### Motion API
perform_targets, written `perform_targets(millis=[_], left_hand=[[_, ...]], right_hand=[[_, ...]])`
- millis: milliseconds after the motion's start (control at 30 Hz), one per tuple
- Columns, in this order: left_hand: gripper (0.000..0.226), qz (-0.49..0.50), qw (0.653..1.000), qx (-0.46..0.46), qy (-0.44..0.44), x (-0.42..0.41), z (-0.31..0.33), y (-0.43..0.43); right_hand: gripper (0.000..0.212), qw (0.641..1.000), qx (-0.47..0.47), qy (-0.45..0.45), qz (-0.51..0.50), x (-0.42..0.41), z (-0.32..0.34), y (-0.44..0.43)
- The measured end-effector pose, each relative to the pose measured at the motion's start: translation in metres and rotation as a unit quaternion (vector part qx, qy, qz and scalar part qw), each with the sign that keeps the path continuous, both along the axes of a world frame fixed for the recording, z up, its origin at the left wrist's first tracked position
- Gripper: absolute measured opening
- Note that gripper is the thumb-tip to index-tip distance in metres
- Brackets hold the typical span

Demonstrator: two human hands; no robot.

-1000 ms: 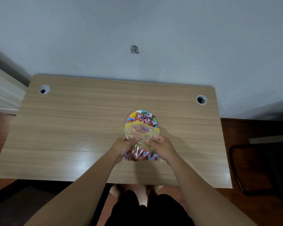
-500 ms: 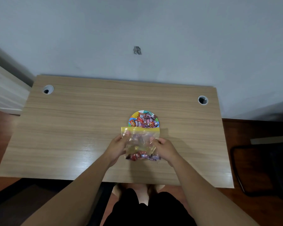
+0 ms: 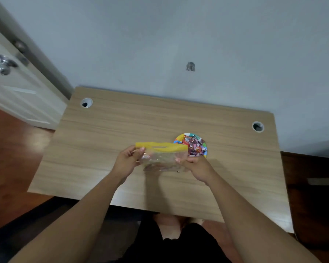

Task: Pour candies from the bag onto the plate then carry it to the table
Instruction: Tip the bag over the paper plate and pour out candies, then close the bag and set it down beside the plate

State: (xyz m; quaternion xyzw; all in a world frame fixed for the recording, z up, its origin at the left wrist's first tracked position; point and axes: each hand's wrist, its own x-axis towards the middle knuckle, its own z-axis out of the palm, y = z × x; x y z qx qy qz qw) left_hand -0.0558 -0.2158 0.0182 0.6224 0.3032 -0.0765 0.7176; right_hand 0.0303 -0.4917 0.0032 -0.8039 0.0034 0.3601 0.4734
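A clear plastic bag (image 3: 160,158) with a yellow zip strip along its top is held above the wooden desk (image 3: 103,149). My left hand (image 3: 126,162) grips its left side and my right hand (image 3: 197,167) grips its right side. The bag looks almost empty, stretched flat between the hands. A small multicoloured plate (image 3: 179,139) sits on the desk just right of the bag's top edge, heaped with wrapped candies (image 3: 193,147). The bag's right corner overlaps the plate's left part.
The desk stands against a grey wall, with cable holes at the far left (image 3: 86,102) and the far right (image 3: 257,126). A white door with a metal knob (image 3: 0,65) is on the left. Reddish floor surrounds the desk.
The bag went from bulging with candies over the plate to flat and nearly empty, and it shifted left of the plate. The hands moved apart. The camera view shifted left.
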Motion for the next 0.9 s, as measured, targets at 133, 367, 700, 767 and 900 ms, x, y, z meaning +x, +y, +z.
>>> perform_targets(millis=[133,367,700,767,900], left_hand=[[0.004,0.001,1.000,-0.001,-0.030,-0.004,0.006,0.029],[0.006,-0.052,0.992,0.096,-0.067,-0.005,0.004,0.078],[0.020,-0.021,0.979,0.159,-0.127,-0.007,0.005,0.108],[0.024,0.002,0.983,0.130,-0.132,-0.011,0.006,0.115],[0.021,0.011,0.980,0.134,-0.147,-0.023,0.006,0.130]], right_hand=[[0.031,0.999,-0.015,-0.030,0.038,0.002,0.007,0.026],[0.107,0.986,-0.060,-0.142,0.058,0.007,0.043,0.090],[0.030,0.918,-0.108,-0.283,0.256,0.001,0.057,0.196],[0.021,0.918,-0.103,-0.292,0.248,-0.004,0.058,0.208],[0.025,0.917,-0.085,-0.314,0.230,-0.012,0.058,0.224]])
